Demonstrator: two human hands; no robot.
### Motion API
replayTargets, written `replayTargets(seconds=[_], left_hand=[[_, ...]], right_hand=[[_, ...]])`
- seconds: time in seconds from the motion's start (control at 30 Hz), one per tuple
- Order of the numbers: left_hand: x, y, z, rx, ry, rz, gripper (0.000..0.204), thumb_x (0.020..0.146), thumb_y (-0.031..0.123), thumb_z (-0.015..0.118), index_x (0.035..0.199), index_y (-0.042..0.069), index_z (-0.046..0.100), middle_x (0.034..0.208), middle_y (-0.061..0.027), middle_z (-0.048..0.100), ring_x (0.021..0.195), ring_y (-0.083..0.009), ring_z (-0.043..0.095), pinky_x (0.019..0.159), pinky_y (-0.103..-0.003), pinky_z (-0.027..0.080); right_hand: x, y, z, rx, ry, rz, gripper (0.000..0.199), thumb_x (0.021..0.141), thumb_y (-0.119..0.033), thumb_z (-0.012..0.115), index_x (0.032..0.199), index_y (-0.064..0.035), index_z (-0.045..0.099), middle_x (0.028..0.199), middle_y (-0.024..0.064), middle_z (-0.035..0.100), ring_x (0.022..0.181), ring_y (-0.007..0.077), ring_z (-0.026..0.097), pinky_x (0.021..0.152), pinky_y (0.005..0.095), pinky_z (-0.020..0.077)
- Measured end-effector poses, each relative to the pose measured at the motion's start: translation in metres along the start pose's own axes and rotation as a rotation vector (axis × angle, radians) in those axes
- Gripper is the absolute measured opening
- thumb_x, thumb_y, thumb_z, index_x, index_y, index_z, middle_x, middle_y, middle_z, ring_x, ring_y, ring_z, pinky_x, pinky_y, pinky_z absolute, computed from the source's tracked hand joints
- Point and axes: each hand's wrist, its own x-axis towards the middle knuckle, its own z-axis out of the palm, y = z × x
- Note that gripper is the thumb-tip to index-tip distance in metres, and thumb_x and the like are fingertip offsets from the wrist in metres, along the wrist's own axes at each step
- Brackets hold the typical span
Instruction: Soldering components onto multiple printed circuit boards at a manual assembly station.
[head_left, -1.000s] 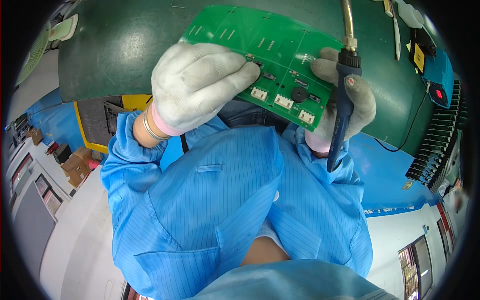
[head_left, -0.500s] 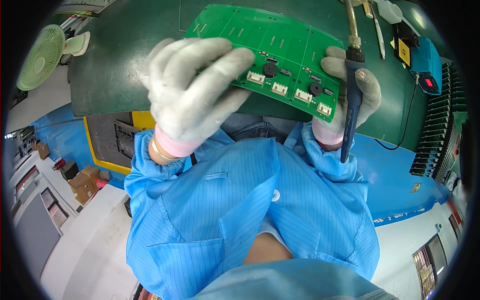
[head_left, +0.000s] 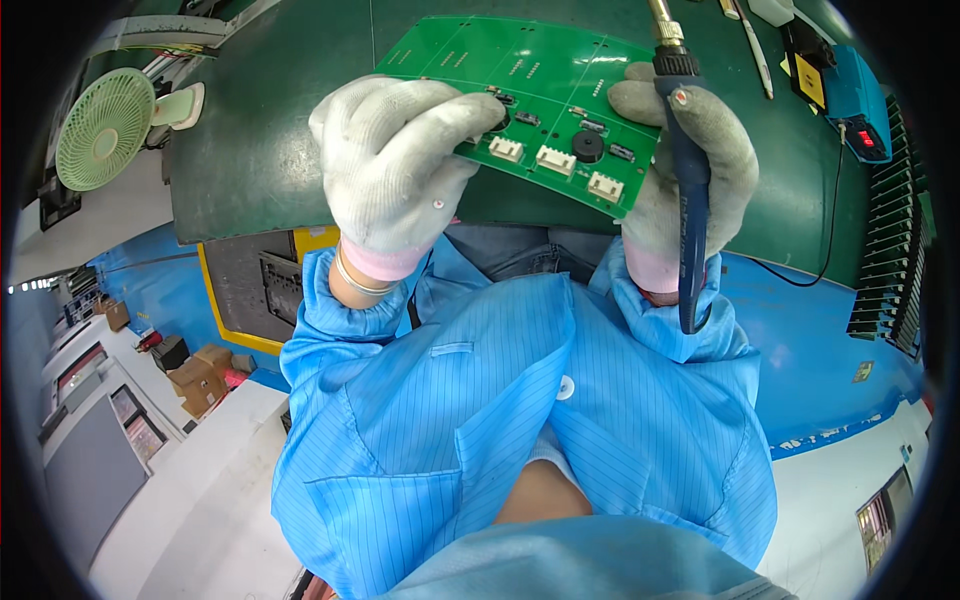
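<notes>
I have the board [head_left: 530,90] pinched between both gloved hands above the green mat [head_left: 260,150]. My left hand [head_left: 395,165] is clamped over the near-left corner, thumb on top just beside a white connector [head_left: 506,149], the other fingers wrapped underneath where I cannot see them. My right hand [head_left: 690,160] does two jobs at once: its fingers are closed round the blue handle of the iron [head_left: 688,190], and the same hand props the board's right edge. That is the weak point, as I judge it. The iron's metal end points away past my fingertips, close by the board's far-right corner, and if I shift my right grip to free the tool, the board could lose that support and swing down off my left hand alone. A corner pinch like that lets a stiff flat board pivot easily. The tip could also brush the green surface or the black buzzer [head_left: 587,146] near my right palm and mark them, if it is hot, which I cannot tell. The iron's handle hangs down over my right cuff [head_left: 690,300], so the cord, which I cannot see, might drag on the sleeve and tug my aim. The fan [head_left: 105,128] is well off beyond my left hand and out of harm's way.
</notes>
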Motion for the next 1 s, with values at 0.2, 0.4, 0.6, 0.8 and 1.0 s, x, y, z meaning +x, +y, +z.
replayTargets(seconds=[0.2, 0.4, 0.6, 0.8, 1.0], left_hand=[[-0.005, -0.007, 0.0, -0.023, 0.028, 0.002, 0.034, 0.049, 0.009, 0.065, 0.082, 0.014, 0.069, 0.079, 0.001, 0.062, 0.078, -0.0202, 0.056, 0.077, -0.034, 0.041], [-0.009, -0.001, -0.003, 0.125, 0.193, -0.032, 0.055, 0.045, 0.021, 0.073, 0.1, 0.013, 0.068, 0.106, -0.0078, 0.059, 0.095, -0.0257, 0.053, 0.081, -0.036, 0.042], [-0.045, -0.038, -0.024, -0.07, 0.108, -0.525, 0.108, 0.057, 0.052, 0.082, 0.14, 0.003, 0.031, 0.137, -0.0175, 0.035, 0.107, -0.0266, 0.051, 0.085, -0.038, 0.049], [-0.051, -0.043, 0.0, -1.202, 0.224, -0.642, 0.074, 0.068, 0.012, 0.08, 0.13, -0.005, 0.042, 0.115, -0.0165, 0.056, 0.105, -0.0234, 0.057, 0.088, -0.032, 0.049], [-0.053, -0.044, 0.002, -0.929, 0.174, -0.474, 0.039, 0.071, 0.006, 0.074, 0.104, -0.007, 0.06, 0.113, -0.0163, 0.056, 0.102, -0.0225, 0.058, 0.088, -0.031, 0.048]], right_hand=[[0.004, 0.0, 0.002, -0.164, -0.014, -0.095, 0.044, 0.065, 0.014, 0.068, 0.104, -0.0028, 0.059, 0.099, 0.0121, 0.064, 0.092, 0.0221, 0.064, 0.076, 0.0305, 0.0542], [0.005, -0.01, -0.004, -0.016, -0.001, 0.044, 0.048, 0.067, 0.013, 0.069, 0.111, -0.0021, 0.054, 0.098, 0.0136, 0.064, 0.094, 0.0222, 0.063, 0.082, 0.0313, 0.0516], [0.001, 0.006, -0.038, -0.044, -0.076, 0.033, 0.064, 0.073, -0.01, 0.077, 0.126, -0.0065, 0.041, 0.097, 0.017, 0.064, 0.098, 0.0294, 0.061, 0.085, 0.0405, 0.0492], [-0.002, 0.008, -0.029, 0.153, -0.034, 0.077, 0.064, 0.069, -0.002, 0.078, 0.122, -0.0065, 0.042, 0.096, 0.0177, 0.064, 0.095, 0.0256, 0.061, 0.081, 0.0375, 0.0512], [-0.005, 0.017, -0.036, 0.102, -0.055, 0.082, 0.058, 0.076, -0.007, 0.073, 0.124, -0.0083, 0.04, 0.094, 0.017, 0.063, 0.096, 0.027, 0.06, 0.087, 0.0399, 0.0483]])
